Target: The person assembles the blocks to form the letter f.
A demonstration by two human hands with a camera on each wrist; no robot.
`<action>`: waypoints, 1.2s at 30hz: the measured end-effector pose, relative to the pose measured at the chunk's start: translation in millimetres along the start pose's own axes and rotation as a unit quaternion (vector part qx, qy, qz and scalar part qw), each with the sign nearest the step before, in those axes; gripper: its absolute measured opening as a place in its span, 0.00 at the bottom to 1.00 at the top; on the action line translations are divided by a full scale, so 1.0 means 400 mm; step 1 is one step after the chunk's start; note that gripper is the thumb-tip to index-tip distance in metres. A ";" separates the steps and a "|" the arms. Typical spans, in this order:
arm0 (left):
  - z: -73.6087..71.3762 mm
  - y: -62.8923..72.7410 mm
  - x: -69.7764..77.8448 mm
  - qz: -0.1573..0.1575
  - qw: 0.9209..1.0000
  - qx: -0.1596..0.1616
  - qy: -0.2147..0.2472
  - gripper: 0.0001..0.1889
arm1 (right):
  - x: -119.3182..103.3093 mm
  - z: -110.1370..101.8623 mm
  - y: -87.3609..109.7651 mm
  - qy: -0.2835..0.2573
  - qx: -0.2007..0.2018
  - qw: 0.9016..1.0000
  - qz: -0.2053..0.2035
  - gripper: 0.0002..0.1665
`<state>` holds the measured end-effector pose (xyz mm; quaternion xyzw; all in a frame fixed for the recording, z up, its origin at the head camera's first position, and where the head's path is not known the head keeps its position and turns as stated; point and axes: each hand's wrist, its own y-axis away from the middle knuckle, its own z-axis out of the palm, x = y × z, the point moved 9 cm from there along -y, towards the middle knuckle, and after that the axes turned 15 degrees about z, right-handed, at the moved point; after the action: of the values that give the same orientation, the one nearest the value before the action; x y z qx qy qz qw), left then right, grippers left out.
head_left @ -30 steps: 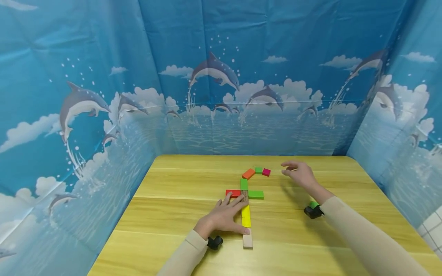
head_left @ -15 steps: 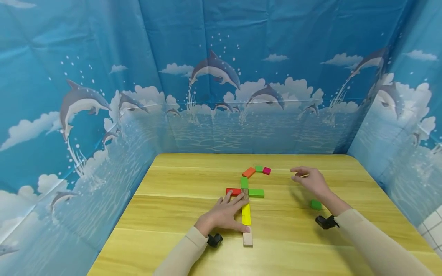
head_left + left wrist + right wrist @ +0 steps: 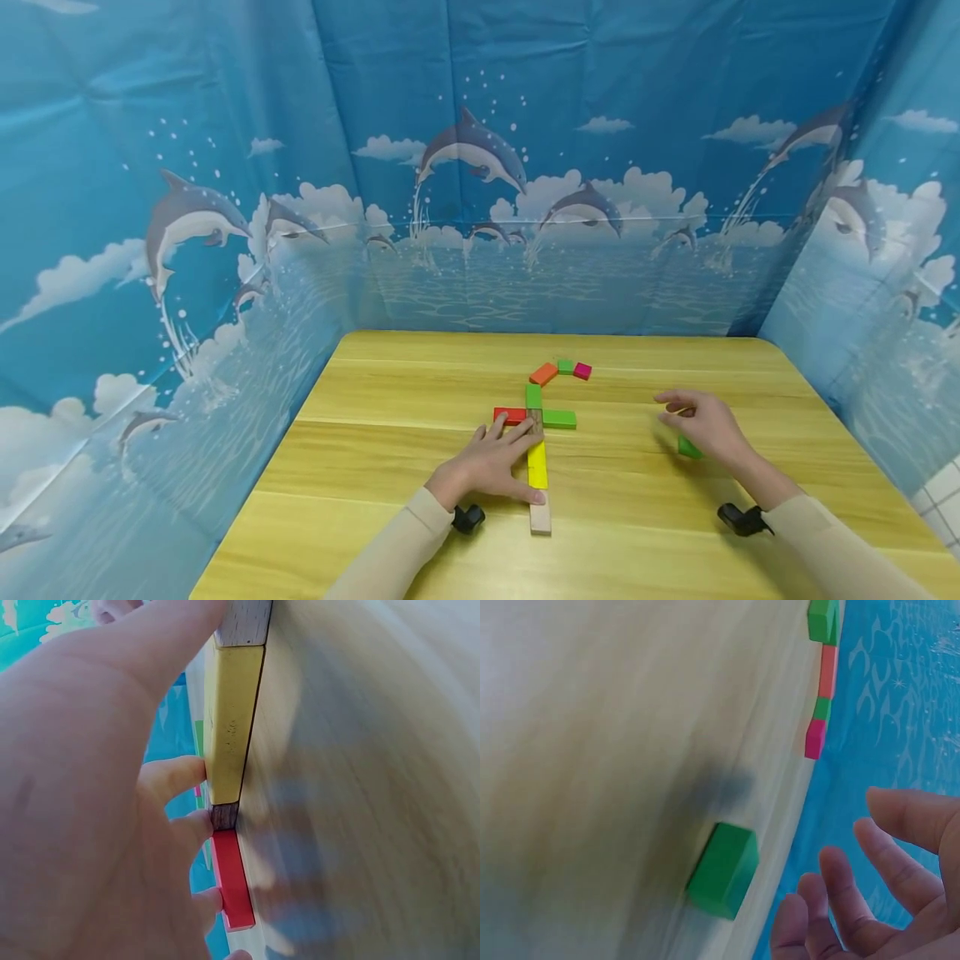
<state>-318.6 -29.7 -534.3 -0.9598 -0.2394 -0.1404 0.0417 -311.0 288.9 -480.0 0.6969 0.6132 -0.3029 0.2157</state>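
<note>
My left hand (image 3: 487,467) lies spread over a row of flat wooden blocks. Its fingertips rest along the red block (image 3: 234,881), the dark brown block (image 3: 224,817) and the yellow block (image 3: 234,724), while the thumb touches the pale block (image 3: 540,518) at the near end. Above the table, close to a loose green block (image 3: 724,870), hovers my right hand (image 3: 708,427). Its fingers are loosely bent, with nothing held. In the head view that hand partly covers the loose block.
Farther along the row are a green block (image 3: 533,396), an orange block (image 3: 543,373), a small green block (image 3: 565,367) and a magenta block (image 3: 582,372). Another green block (image 3: 559,419) sticks out rightward. Dolphin-print curtains (image 3: 450,283) enclose the wooden table (image 3: 390,383).
My right hand has drawn back toward me and to the right, from near the far blocks to above the loose green block. The left hand stays on the row.
</note>
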 end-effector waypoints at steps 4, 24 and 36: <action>0.000 0.002 0.001 0.003 1.000 -0.002 -0.003 0.55 | 0.017 0.001 0.020 0.015 0.001 1.000 -0.003 0.22; 0.010 0.003 -0.003 0.009 1.000 -0.006 -0.016 0.54 | 0.098 -0.003 0.069 0.065 -0.005 0.998 0.009 0.28; 0.016 0.005 -0.003 0.014 1.000 -0.003 -0.025 0.54 | 0.129 0.010 0.067 0.083 -0.016 0.996 0.015 0.29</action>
<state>-317.3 -31.1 -540.9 -0.9663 -0.2266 -0.1168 0.0350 -282.0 319.5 -520.2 0.7250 0.6235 -0.2310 0.1798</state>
